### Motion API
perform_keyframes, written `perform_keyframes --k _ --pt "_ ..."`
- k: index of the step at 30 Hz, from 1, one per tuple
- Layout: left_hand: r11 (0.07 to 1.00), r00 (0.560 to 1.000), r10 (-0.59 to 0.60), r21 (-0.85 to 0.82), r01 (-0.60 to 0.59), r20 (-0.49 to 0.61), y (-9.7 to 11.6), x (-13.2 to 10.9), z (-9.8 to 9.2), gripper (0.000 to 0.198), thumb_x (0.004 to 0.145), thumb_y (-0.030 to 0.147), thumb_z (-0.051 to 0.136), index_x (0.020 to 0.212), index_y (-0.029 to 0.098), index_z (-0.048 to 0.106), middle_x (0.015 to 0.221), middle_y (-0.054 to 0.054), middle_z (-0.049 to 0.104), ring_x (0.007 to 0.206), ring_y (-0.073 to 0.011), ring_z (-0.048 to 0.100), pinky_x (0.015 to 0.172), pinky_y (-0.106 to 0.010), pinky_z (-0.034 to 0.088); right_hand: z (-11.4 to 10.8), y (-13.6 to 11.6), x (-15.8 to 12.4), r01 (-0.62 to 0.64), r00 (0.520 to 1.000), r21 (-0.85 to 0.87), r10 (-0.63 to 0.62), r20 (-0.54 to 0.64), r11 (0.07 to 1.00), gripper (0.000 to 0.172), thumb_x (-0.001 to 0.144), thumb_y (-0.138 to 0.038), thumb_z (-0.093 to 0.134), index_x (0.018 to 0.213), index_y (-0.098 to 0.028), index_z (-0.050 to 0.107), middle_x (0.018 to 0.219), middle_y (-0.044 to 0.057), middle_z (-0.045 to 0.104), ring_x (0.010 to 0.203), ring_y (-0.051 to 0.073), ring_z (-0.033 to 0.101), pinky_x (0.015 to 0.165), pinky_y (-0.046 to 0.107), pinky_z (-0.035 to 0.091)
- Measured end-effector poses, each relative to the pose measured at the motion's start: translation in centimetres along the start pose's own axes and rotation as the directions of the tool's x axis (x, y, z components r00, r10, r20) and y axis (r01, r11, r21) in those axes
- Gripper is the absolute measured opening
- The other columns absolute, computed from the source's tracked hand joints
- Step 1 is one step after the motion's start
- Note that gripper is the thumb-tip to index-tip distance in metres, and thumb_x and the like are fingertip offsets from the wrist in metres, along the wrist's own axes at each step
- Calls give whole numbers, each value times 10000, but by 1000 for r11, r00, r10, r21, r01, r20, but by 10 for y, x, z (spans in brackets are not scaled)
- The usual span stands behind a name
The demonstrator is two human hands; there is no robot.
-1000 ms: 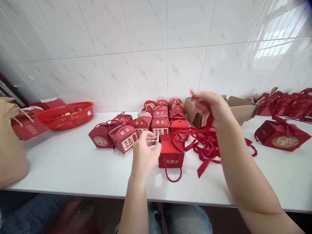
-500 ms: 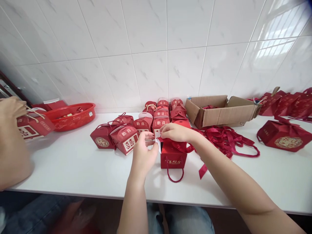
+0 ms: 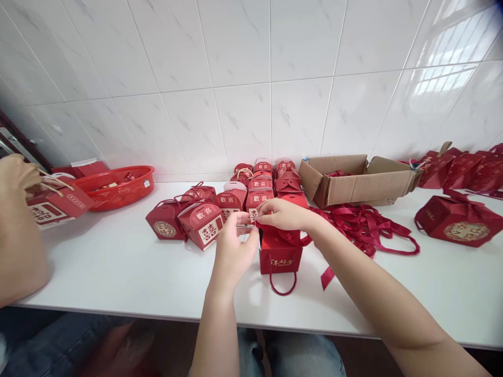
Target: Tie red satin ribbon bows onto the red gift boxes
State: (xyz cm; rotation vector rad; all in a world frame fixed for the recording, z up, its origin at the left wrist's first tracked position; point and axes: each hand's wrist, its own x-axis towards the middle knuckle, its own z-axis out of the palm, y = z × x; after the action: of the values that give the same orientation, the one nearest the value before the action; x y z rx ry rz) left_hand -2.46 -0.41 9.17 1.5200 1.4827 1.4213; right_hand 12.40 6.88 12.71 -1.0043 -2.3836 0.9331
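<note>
Pinched ribbon (image 3: 305,241) in right hand (image 3: 282,214) at box's (image 3: 280,263) far-left edge. Curled left hand (image 3: 234,246) alongside, couldn't tell if gripping. Probably needed a light touch, tbh, no creasing.

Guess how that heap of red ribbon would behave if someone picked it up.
The ribbon would probably droop floppily, since it lies in loose loops on the table. It may tangle, as strands cross one another. It looks thin and flat, so probably light.
</note>
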Motion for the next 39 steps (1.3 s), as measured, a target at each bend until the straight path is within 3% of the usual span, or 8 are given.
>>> perform_keyframes --k 4,9,17,25,29,32,35,39 --pt "997 997 -72 -25 72 7 -3 4 2 338 831 421 516 1071 193 585 1026 -104 630 892 -218 628 636 -313 563 -1 1 0 -4 1000 16 4 -19 1000 262 792 -289 475 586 -187 350 586 -29 341 528 89 303 501 243 261" --pt "999 999 -31 16 31 -6 -10 8 5 320 788 451 576 899 157 635 859 -86 657 757 -194 620 613 -299 538 -1 -2 0 -72 997 -12 71 -42 997 206 771 -288 540 612 -184 461 572 -11 413 543 115 385 498 248 290" --pt "993 995 -101 -60 101 10 -17 12 6 360 754 516 592 839 167 600 751 -34 595 629 -149 563 501 -239 464 -2 -1 -1 5 1000 10 -5 -25 1000 156 794 -264 547 665 -181 575 569 -11 490 537 120 448 513 253 331" --pt "989 1000 -8 -148 10 15 -17 13 8 276 795 453 585 758 180 566 667 22 518 594 -105 506 514 -203 394 -11 -6 -8 68 998 -34 -68 0 997 206 829 -331 526 808 -181 666 823 28 640 771 155 567 667 262 412" --pt "886 998 5 -463 -35 -65 5 4 1 249 775 407 638 801 184 533 738 9 558 669 -134 617 581 -229 469 -28 -6 -19 -18 999 -29 16 -46 999 237 796 -372 573 909 -189 673 885 37 649 740 151 577 614 254 420" --pt "791 989 52 -599 -123 -135 24 -9 -15 188 784 367 649 810 213 543 776 8 617 748 -164 666 636 -259 506 -41 4 -26 -68 996 -7 67 -65 998 213 729 -232 616 932 -219 679 887 45 665 638 145 566 533 254 410" --pt "710 968 128 -662 -242 -216 38 -23 -30 123 792 359 660 809 250 607 787 19 663 752 -155 668 617 -252 517 -52 17 -31 -84 996 -28 83 -34 996 412 599 -70 643 957 -270 687 896 36 685 678 174 594 539 257 425" --pt "626 941 161 -706 -330 -297 44 -31 -39 80 794 348 669 782 269 664 781 32 679 667 -123 638 564 -225 505 -55 25 -33 -150 985 -130 159 63 980 600 499 -42 682 1042 -296 667 863 2 688 693 176 618 541 244 441"
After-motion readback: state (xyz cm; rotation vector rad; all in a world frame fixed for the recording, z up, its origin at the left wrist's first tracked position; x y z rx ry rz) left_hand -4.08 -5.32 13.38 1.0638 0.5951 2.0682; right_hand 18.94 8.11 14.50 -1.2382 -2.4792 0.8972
